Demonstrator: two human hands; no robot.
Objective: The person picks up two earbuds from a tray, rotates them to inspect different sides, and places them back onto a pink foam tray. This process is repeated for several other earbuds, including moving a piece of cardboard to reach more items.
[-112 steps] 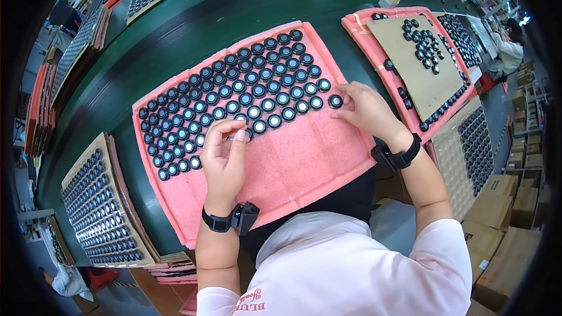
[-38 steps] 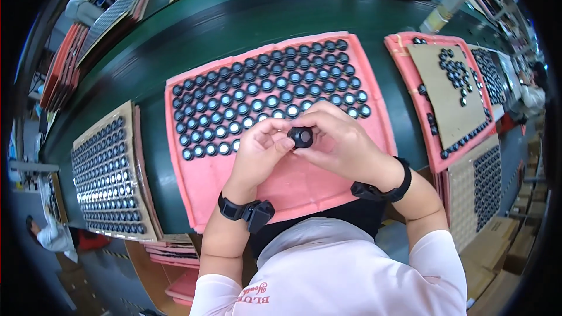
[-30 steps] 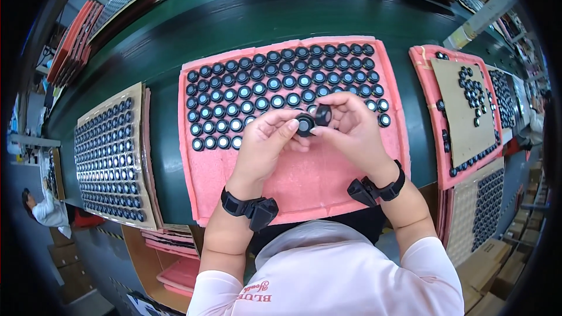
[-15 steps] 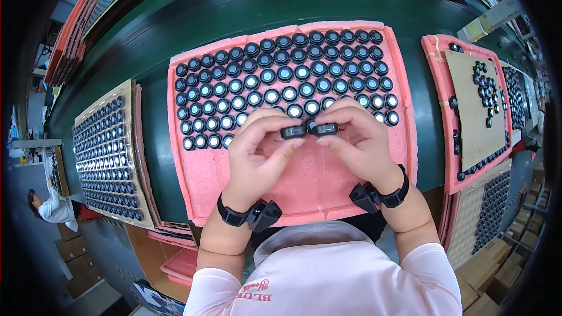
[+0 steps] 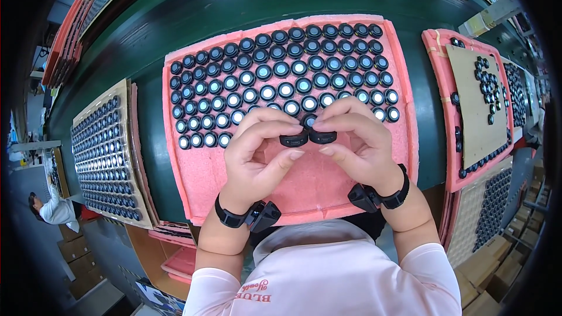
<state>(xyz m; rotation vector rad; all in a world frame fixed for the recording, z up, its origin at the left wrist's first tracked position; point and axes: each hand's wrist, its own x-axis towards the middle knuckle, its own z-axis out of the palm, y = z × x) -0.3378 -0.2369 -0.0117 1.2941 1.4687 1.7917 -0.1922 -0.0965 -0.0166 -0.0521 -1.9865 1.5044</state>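
Note:
My left hand [image 5: 253, 151] and my right hand [image 5: 364, 147] meet over the front middle of a pink foam tray [image 5: 304, 190]. Between the left fingers is a small black round part [image 5: 294, 140], seen edge-on. A matching black part [image 5: 322, 137] is at the fingertips of my right hand. These two sit side by side, almost touching. Both thumbs are bent below them, a little apart from the parts. Just behind the fingertips is another black part [image 5: 308, 121]. Rows of black round parts with silvery centres [image 5: 285, 90] fill the tray's far half; my fingers hide some.
On the left lies a cardboard-backed sheet with rows of similar parts [image 5: 105, 158]. To the right, a second pink tray [image 5: 434, 82] carries a cardboard sheet [image 5: 468, 105] with loose parts. Everything rests on a green bench [image 5: 234, 0]. Another person [image 5: 58, 208] is far left.
Both thumbs have dropped slightly away from the two held parts, and those parts have tilted and sunk a little. The tray appears shifted slightly up and left in the view.

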